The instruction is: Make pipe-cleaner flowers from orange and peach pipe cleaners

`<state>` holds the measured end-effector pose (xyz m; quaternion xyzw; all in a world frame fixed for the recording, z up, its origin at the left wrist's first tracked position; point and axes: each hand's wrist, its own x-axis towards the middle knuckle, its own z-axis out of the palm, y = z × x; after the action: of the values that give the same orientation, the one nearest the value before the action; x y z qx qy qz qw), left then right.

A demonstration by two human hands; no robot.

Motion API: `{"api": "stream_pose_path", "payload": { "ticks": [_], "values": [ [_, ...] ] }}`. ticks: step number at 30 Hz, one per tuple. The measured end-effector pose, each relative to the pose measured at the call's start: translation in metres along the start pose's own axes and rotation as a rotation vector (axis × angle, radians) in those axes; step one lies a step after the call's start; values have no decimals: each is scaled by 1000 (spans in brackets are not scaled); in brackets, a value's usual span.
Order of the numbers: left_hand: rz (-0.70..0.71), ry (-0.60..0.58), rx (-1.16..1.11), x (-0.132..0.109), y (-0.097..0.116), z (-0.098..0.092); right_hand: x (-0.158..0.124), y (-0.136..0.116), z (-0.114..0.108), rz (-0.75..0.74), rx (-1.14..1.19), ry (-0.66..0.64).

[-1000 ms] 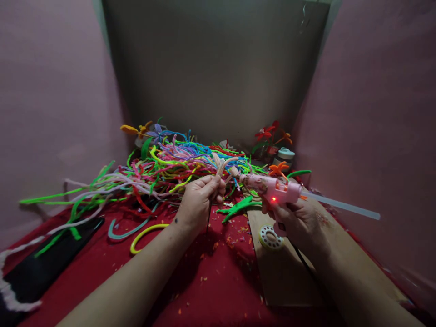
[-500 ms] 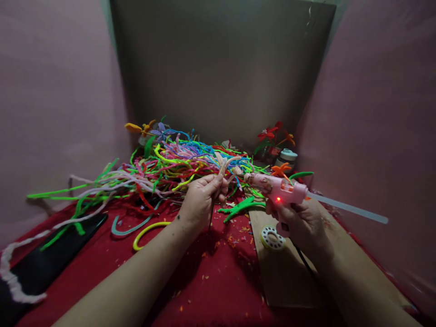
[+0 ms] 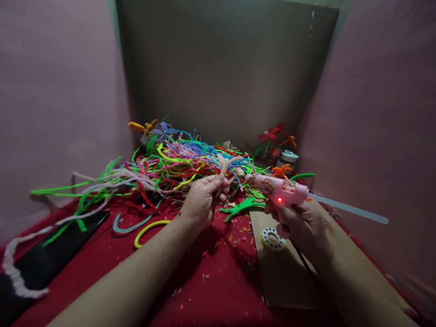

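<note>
Pinched between the thumb and fingers of my left hand (image 3: 206, 197) is a pale pink pipe-cleaner flower (image 3: 225, 164), its petals pointing up and one bending toward the right. My right hand (image 3: 303, 222) is wrapped round the grip of a pink hot glue gun (image 3: 277, 188) with a small red light glowing on its side. The gun's nozzle points left and comes close to the flower's right-hand petal; whether they touch I cannot tell. A long translucent glue stick (image 3: 347, 209) juts from the gun's rear.
A tangled heap of coloured pipe cleaners (image 3: 190, 159) lies behind my hands. Green pipe-cleaner leaves (image 3: 241, 208), a yellow ring (image 3: 139, 234) and a white spool (image 3: 272, 239) lie nearer. Finished flowers (image 3: 269, 135) and a lidded jar (image 3: 288, 159) stand at the back. A cardboard strip (image 3: 282, 277) runs along the right.
The view has shifted very slightly, so the scene sits a little further right. Both hands keep nearly the same pose, with the flower and glue gun still held.
</note>
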<state>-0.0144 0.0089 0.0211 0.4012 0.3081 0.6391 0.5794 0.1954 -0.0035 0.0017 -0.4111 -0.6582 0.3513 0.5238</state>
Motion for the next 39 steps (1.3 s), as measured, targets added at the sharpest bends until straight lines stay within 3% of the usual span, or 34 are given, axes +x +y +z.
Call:
{"api": "stream_pose_path", "payload": {
  "ticks": [21,39],
  "values": [
    [-7,-16,-39,-3,3,3,-2,3,-2,29,68,0],
    [8,-24,-23,-2,2,1,-1,-2,0,-35,8,16]
  ]
}}
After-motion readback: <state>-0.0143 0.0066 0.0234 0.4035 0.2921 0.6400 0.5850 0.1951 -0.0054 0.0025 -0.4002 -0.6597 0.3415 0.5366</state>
